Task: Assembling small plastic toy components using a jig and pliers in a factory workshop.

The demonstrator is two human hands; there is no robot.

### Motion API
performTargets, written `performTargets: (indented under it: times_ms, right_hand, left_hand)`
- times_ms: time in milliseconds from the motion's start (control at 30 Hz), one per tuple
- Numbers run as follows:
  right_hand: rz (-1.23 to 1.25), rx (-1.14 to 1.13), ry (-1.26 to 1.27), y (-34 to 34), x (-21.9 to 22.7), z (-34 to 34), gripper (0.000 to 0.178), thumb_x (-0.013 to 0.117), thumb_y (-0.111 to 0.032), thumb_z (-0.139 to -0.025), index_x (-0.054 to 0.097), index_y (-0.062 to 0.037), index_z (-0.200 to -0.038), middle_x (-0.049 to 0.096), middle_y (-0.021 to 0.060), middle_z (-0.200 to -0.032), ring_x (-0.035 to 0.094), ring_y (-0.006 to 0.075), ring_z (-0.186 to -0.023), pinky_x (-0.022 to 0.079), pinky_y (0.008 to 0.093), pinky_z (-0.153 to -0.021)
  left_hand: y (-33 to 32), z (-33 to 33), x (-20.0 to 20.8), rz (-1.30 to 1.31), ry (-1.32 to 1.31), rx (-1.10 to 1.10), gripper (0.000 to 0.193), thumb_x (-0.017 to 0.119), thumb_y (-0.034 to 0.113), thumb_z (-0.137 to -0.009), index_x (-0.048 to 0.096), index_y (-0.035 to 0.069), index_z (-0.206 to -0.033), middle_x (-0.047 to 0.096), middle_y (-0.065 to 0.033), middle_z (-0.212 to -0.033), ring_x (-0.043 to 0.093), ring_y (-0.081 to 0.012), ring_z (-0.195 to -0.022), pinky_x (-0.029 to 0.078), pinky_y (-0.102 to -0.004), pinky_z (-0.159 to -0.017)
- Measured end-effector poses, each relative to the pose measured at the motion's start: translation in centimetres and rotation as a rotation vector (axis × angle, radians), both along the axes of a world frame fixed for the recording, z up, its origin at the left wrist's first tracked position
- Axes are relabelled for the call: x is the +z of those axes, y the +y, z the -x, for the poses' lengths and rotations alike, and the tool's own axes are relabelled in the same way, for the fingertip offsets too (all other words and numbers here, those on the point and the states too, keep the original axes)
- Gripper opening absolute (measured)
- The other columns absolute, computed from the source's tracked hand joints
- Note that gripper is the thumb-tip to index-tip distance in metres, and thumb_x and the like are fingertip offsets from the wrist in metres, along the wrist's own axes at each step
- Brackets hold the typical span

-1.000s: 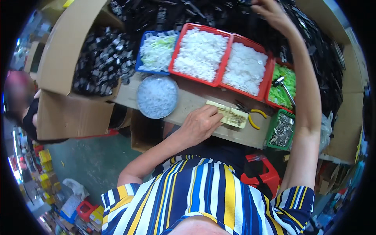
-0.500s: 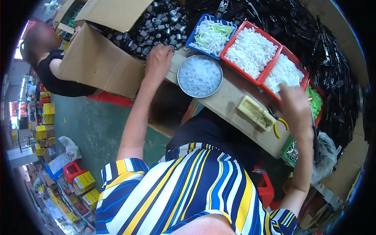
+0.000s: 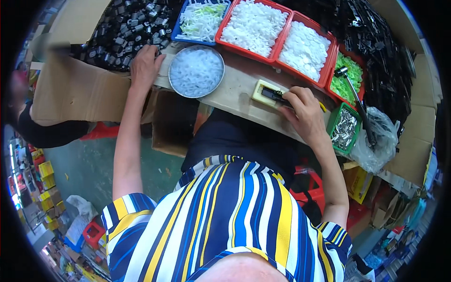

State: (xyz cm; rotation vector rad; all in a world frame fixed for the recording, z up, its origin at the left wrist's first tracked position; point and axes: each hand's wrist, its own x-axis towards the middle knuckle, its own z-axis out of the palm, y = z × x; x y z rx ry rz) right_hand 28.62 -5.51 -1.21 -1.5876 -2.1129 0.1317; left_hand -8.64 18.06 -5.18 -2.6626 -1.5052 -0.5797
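Observation:
My right hand (image 3: 304, 113) is at a cream block-shaped fixture (image 3: 259, 95) on the bench, its fingers and thumb closed on the end of a slim black part (image 3: 272, 94) lying in the fixture's recess. My left hand (image 3: 145, 69) rests at the near edge of a heap of small black and silver cylindrical parts (image 3: 129, 37). Its thumb stands apart from the fingers, whose tips touch the heap. Beside it sits a round metal bowl (image 3: 171, 77) of translucent whitish pieces. A yellow plier handle (image 3: 322, 107) shows behind my right hand.
Along the back stand a blue tray (image 3: 176, 34) of white strips and red trays (image 3: 275, 55) of white pieces. To the right are bright green pieces (image 3: 345, 70), a black-handled tool (image 3: 361, 105), a green box (image 3: 345, 127) of metal pins and a clear bag (image 3: 380, 141). Cardboard (image 3: 84, 89) flanks the left.
My right hand has moved from the tray of white discs down to the fixture, which now has a black part in it. My left hand remains by the heap. The whole view has shifted.

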Motion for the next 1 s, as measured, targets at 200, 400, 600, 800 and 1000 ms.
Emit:
performTargets:
  times_ms: [200, 400, 600, 800, 1000]
  right_hand:
    - [-0.056, -0.011, -0.039, -0.8, -1.7, -0.5, 0.020, 0.064, -0.005, -0.076, 0.063, -0.0041, -0.096, 0.057, 0.0099, -0.096, 0.060, 0.0265, -0.092, 0.048, 0.0374, -0.071]
    - [-0.094, 0.011, -0.312, -0.9, -1.1, 1.0, 0.010, 0.059, -0.008, -0.076, 0.058, -0.0060, -0.085, 0.052, 0.0071, -0.085, 0.057, 0.0221, -0.083, 0.044, 0.0341, -0.067]
    - [-0.048, 0.025, -0.354, -1.2, -0.9, 1.0, 0.010, 0.059, -0.007, -0.075, 0.058, -0.0057, -0.085, 0.052, 0.0073, -0.084, 0.057, 0.0224, -0.084, 0.045, 0.0343, -0.067]
    - [-0.005, 0.057, -0.042, 0.3, -2.1, 0.0, 0.014, 0.061, -0.001, -0.074, 0.057, -0.0034, -0.086, 0.054, 0.0110, -0.085, 0.056, 0.0290, -0.085, 0.047, 0.0392, -0.071]
    - [0.202, 0.055, 0.058, 0.9, -0.6, -0.5, 0.012, 0.061, -0.001, -0.078, 0.055, -0.0005, -0.088, 0.055, 0.0152, -0.085, 0.057, 0.0334, -0.086, 0.048, 0.0432, -0.074]
  left_hand:
    - [0.1, 0.0, -0.5, -0.012, -0.006, -0.029, 0.020, 0.068, 0.017, -0.087, 0.064, 0.000, -0.095, 0.062, -0.0180, -0.090, 0.062, -0.0377, -0.084, 0.050, -0.0439, -0.071]
    - [-0.1, 1.1, -0.8, 0.001, -0.016, -0.002, 0.020, 0.065, 0.014, -0.084, 0.067, -0.002, -0.096, 0.063, -0.0180, -0.093, 0.064, -0.0364, -0.081, 0.052, -0.0411, -0.072]
    - [-1.3, 0.5, 0.7, 0.141, -0.274, 0.118, 0.023, 0.068, 0.010, -0.080, 0.072, -0.001, -0.100, 0.069, -0.0149, -0.093, 0.067, -0.0229, -0.071, 0.053, -0.0317, -0.068]
    - [-2.0, 1.1, 2.1, 0.457, -0.871, 0.230, 0.020, 0.069, 0.005, -0.086, 0.072, -0.005, -0.103, 0.072, -0.0093, -0.099, 0.067, -0.0118, -0.075, 0.053, -0.0229, -0.072]
    - [-6.4, -3.4, 5.1, 1.009, -1.463, -0.004, 0.020, 0.065, 0.002, -0.087, 0.070, -0.005, -0.105, 0.070, -0.0136, -0.100, 0.070, -0.0212, -0.086, 0.058, -0.0305, -0.082]
